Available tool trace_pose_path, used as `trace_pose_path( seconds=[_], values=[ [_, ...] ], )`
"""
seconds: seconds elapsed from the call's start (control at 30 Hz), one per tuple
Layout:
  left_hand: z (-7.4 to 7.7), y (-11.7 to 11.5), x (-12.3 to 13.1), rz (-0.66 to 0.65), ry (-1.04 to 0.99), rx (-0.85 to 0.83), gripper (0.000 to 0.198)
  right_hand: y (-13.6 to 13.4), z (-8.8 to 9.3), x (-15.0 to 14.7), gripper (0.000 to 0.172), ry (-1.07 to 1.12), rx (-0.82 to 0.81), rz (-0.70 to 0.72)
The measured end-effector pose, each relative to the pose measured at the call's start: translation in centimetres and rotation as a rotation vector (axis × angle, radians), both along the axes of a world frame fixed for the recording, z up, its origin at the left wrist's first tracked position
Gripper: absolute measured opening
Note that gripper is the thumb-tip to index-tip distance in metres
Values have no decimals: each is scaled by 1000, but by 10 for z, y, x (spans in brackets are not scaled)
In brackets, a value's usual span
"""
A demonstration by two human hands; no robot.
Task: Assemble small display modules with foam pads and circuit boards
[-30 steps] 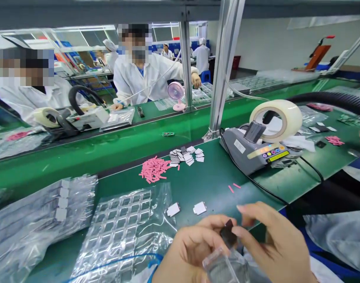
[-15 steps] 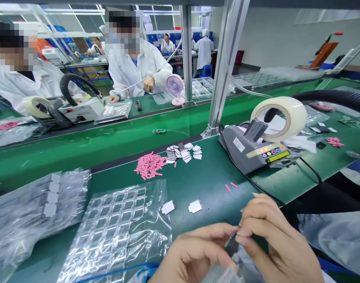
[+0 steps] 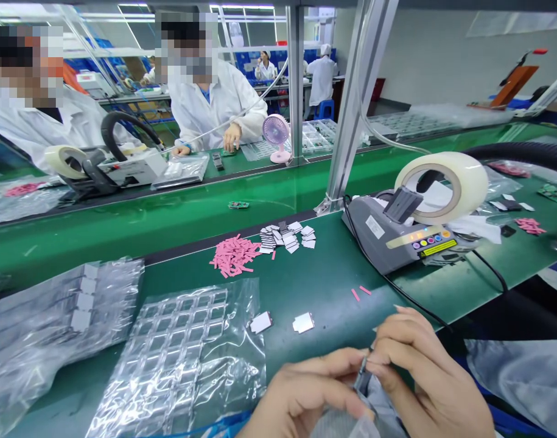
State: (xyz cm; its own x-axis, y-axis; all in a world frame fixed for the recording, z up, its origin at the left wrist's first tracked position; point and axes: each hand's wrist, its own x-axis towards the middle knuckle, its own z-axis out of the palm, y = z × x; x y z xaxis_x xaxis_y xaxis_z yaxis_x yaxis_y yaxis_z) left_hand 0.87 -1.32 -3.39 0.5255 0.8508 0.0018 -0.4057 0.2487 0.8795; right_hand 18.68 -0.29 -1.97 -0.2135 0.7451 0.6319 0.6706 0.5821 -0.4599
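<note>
Near the bottom edge, my left hand pinches a small dark flat part between thumb and fingers. The fingertips of my right hand are closed on the upper end of the same part. It is tilted almost edge-on, and the fingers cover much of it. Ahead of my hands, two small white-faced pieces lie apart on the green bench. Two pink strips rest just beyond my right hand.
A pink strip pile touches a stack of white pieces. Clear tray and bagged parts lie left. The tape dispenser stands right, its cable trailing. Beyond the green belt, a co-worker's hand touches a board.
The dark part has turned more edge-on between my fingers. The small circuit board on the belt has shifted left. Across the belt, the co-worker's hand has lowered to the bench.
</note>
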Motion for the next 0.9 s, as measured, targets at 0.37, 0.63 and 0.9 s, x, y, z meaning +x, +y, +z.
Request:
trace_pose_path(
  seconds=[0.37, 0.63, 0.9],
  values=[
    [0, 10, -3, -110, 2, 64, 33, -4, -11, -1, 19, -76, 85, -15],
    [4, 12, 0, -84, -73, -111, 22, 0, -15, -3, 18, -117, 102, -11],
    [-2, 4, -2, 20, -133, -332, 33, -11, -13, 3, 21, -141, 65, 51]
  ],
)
